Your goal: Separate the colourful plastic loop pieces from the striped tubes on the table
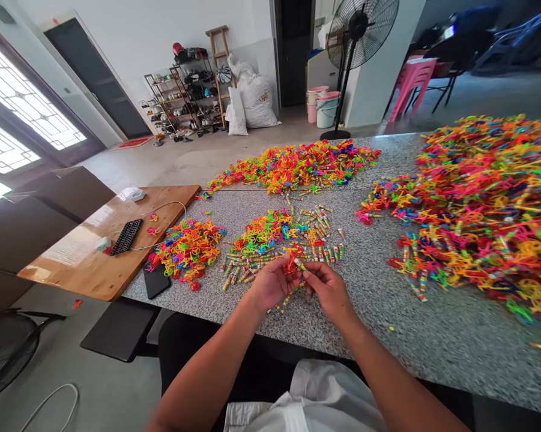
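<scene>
Close together over the near side of the grey speckled table, my two hands work on small pieces. My left hand is closed on a red-orange plastic piece with thin looped parts. Between the fingers of my right hand is a short patterned stick, its tip against the red-orange piece. Whether the two are joined, I cannot tell. Just beyond my hands lie several similar patterned sticks and a small heap of coloured plastic pieces.
Larger heaps of coloured pieces lie at the back and right. Another heap is at left, beside a dark phone-like slab. A wooden board carries a black keyboard. Beyond the table stands a fan.
</scene>
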The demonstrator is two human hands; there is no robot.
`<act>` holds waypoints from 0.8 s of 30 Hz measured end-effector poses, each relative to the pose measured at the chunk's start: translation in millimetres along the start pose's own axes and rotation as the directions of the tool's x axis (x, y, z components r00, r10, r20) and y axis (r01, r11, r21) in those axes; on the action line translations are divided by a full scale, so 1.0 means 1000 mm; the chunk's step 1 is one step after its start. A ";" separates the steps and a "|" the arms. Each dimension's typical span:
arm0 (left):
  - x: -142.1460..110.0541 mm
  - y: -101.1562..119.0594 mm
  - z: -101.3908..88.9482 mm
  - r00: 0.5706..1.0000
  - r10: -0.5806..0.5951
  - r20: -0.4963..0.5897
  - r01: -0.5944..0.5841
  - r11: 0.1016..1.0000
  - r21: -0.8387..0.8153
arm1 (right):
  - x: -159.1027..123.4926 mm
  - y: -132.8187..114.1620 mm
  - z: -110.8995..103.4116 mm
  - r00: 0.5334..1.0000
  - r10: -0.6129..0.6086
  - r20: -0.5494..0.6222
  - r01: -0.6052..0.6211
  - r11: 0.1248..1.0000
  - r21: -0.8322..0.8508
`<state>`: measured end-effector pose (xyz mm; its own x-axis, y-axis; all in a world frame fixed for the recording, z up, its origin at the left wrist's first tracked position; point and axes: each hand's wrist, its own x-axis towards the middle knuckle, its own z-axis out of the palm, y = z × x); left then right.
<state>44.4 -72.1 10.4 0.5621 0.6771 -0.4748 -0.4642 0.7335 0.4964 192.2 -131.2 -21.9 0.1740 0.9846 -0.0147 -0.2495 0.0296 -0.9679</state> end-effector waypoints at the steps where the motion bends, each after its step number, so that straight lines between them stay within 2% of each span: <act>1: 0.000 -0.001 0.000 1.000 -0.005 0.012 0.005 1.000 -0.001 | 0.000 0.000 0.000 1.000 0.007 0.004 -0.007 1.000 0.021; 4: 0.002 -0.004 0.000 1.000 0.021 0.022 -0.021 1.000 -0.005 | 0.001 0.001 0.000 1.000 0.027 -0.007 -0.027 0.998 0.060; 9: 0.007 -0.008 -0.004 0.991 0.137 -0.006 -0.137 0.990 0.031 | 0.001 0.000 0.000 0.999 0.034 -0.025 -0.034 0.999 0.000; 14: 0.010 -0.009 -0.006 0.994 0.097 -0.043 -0.094 0.993 0.074 | 0.000 -0.001 -0.001 0.998 0.018 -0.060 -0.021 0.999 -0.046; 18: 0.010 -0.006 -0.006 0.994 0.055 -0.090 -0.049 0.996 0.071 | -0.002 0.000 -0.004 0.999 -0.006 -0.034 0.004 0.997 -0.077; 21: 0.007 -0.003 -0.004 0.993 0.049 -0.110 -0.033 0.989 0.141 | -0.004 -0.003 -0.008 0.999 -0.035 -0.005 0.034 0.988 -0.147; 24: 0.001 -0.001 0.000 0.989 0.100 -0.107 -0.070 0.965 0.254 | -0.007 -0.007 -0.013 0.997 -0.076 0.019 0.079 0.965 -0.249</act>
<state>45.6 -72.2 9.0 0.4365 0.7493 -0.4980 -0.3136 0.6456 0.6963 205.3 -140.4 -18.8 0.1743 0.9826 0.0641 0.0102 0.0633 -0.9979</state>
